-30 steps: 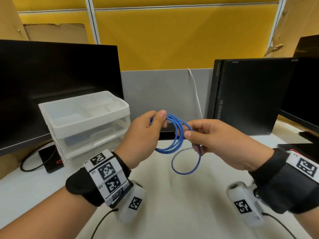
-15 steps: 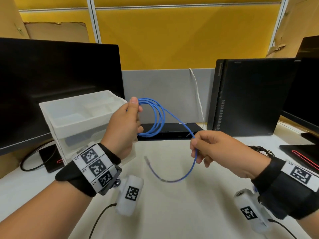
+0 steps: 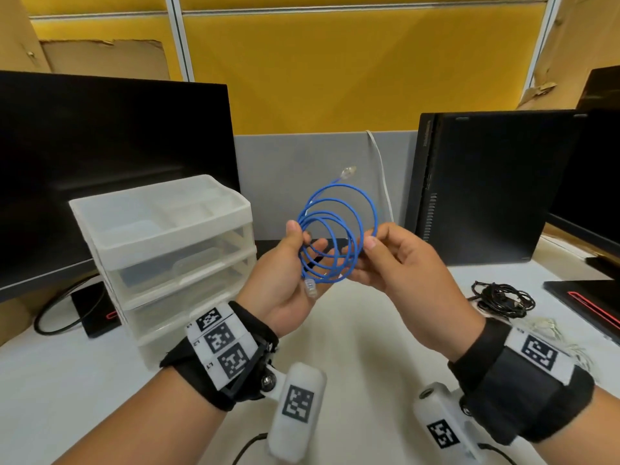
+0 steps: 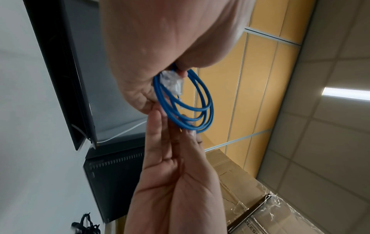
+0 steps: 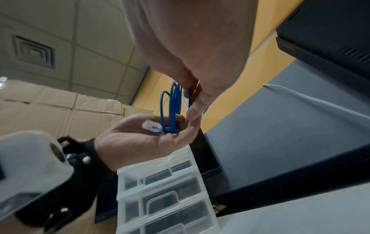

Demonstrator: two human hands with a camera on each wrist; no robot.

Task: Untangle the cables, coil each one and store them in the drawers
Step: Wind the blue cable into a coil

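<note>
While the monitor (image 3: 110,169) sits dark on the far left, the clear drawer unit (image 3: 161,243) stands just in front of it on the worktop (image 3: 352,357), all its drawers pushed in, something pale showing through the fronts but too hazy to name. Moving right, the left hand (image 3: 285,286) is up off the worktop, palm turned in, thumb pressing the blue cable (image 3: 335,233) against its fingers (image 3: 317,245), which are curled lightly round the left side of the loops; one clear plug hangs just below that grip, over the palm. The cable itself is wound into several loose rings, held in mid-air between both hands, with its other plug poking up at the far top of the coil. On the other side, the right hand (image 3: 399,263) pinches the right edge of the rings between thumb and forefinger, the remaining fingers tucked under. So this one looks nearly coiled, the rings not yet gathered tight, and it is not stowed. Further right, past the upright black computer case (image 3: 496,186), a black cable bundle (image 3: 503,298) lies in a tangle on the worktop with a pale cable (image 3: 550,330) just nearer, so plenty of untangling, coiling and storing is left.
</note>
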